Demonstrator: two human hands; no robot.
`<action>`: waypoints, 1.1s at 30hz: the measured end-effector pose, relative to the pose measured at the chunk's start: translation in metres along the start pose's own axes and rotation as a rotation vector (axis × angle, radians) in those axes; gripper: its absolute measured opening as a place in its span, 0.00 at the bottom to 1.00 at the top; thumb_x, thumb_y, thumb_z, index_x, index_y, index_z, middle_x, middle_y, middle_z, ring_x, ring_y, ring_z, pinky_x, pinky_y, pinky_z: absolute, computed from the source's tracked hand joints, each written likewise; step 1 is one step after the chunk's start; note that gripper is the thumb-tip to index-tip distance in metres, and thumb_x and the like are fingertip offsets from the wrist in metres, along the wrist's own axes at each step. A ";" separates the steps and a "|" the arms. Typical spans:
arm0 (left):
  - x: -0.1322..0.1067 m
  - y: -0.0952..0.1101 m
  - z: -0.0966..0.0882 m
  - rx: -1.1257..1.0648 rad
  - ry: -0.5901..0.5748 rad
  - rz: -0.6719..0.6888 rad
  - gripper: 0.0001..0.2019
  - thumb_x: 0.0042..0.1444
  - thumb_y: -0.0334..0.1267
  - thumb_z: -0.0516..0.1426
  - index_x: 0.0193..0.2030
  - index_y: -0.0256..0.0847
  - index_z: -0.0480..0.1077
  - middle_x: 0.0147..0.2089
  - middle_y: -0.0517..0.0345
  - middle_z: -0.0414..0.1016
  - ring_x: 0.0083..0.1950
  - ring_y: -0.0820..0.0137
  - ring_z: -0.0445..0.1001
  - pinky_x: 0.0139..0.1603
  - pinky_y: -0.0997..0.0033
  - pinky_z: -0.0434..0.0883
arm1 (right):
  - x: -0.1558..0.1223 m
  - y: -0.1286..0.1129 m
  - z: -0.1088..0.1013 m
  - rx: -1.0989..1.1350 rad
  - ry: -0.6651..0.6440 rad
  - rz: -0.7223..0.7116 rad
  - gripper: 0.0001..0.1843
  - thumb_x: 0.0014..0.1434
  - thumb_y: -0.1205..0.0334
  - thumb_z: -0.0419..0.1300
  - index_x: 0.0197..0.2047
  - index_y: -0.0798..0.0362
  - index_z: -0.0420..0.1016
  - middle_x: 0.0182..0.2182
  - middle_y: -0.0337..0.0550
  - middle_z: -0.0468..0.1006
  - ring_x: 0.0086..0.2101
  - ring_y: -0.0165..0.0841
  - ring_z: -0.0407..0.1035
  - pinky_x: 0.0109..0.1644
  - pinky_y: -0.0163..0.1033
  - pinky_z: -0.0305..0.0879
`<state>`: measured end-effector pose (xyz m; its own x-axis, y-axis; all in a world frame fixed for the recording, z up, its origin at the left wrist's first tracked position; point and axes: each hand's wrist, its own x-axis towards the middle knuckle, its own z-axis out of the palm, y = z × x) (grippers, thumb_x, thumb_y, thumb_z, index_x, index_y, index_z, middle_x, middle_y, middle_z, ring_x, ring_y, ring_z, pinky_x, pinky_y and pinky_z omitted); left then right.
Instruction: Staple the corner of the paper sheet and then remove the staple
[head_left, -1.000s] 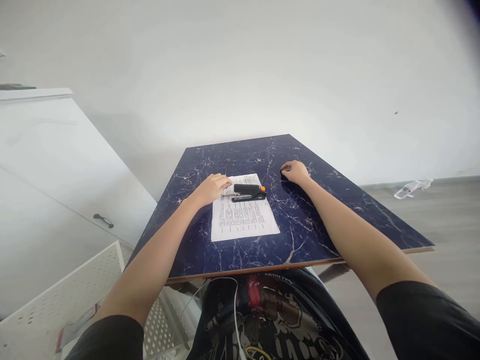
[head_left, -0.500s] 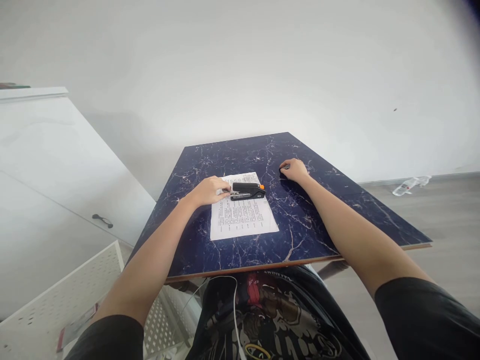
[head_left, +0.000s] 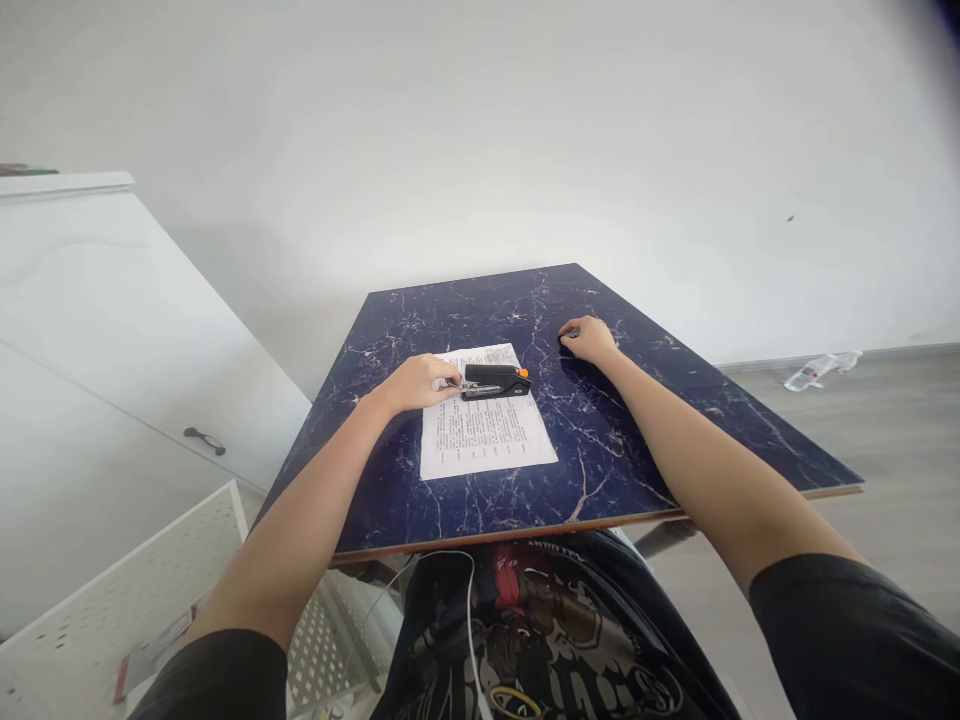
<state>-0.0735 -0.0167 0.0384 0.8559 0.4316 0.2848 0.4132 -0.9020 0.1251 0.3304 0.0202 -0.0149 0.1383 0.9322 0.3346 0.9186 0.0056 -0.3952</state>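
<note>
A printed white sheet of paper (head_left: 486, 432) lies on a dark blue marbled tabletop (head_left: 615, 440). Across its far end sits a black stapler (head_left: 495, 381) with an orange tip. My left hand (head_left: 417, 382) rests on the paper's left far corner, fingers curled and pinching at the stapler's left end. My right hand (head_left: 589, 339) lies on the tabletop to the right of the paper, fingers curled down over a small dark object I cannot make out.
A white cabinet (head_left: 97, 340) with a dark handle stands at the left. A white perforated panel (head_left: 127, 600) leans below it. A crumpled plastic bottle (head_left: 819, 371) lies on the grey floor by the right wall.
My left hand slid slightly nearer and its fingers closed in at the stapler's left end. The right hand has stayed put.
</note>
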 end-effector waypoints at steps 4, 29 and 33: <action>0.000 -0.002 0.001 0.009 -0.008 -0.001 0.05 0.63 0.39 0.61 0.41 0.45 0.79 0.44 0.58 0.85 0.46 0.65 0.81 0.54 0.59 0.71 | 0.000 0.001 0.001 -0.002 0.008 0.000 0.14 0.57 0.66 0.63 0.44 0.54 0.87 0.40 0.49 0.85 0.46 0.46 0.78 0.60 0.50 0.70; 0.004 0.004 0.002 -0.331 0.051 -0.198 0.03 0.54 0.34 0.65 0.36 0.42 0.80 0.38 0.57 0.83 0.41 0.67 0.81 0.47 0.66 0.73 | -0.001 0.000 -0.001 0.008 -0.011 0.007 0.15 0.56 0.65 0.62 0.44 0.53 0.87 0.41 0.49 0.85 0.47 0.46 0.78 0.60 0.50 0.69; 0.005 0.005 0.002 -0.333 0.045 -0.197 0.03 0.54 0.34 0.65 0.36 0.42 0.80 0.38 0.56 0.83 0.41 0.67 0.81 0.47 0.66 0.73 | -0.001 -0.001 -0.001 -0.007 -0.014 0.015 0.14 0.57 0.65 0.62 0.44 0.53 0.87 0.41 0.49 0.85 0.47 0.46 0.77 0.59 0.48 0.70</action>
<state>-0.0668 -0.0188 0.0381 0.7526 0.6028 0.2652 0.4386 -0.7591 0.4810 0.3302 0.0189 -0.0138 0.1465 0.9371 0.3167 0.9191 -0.0106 -0.3939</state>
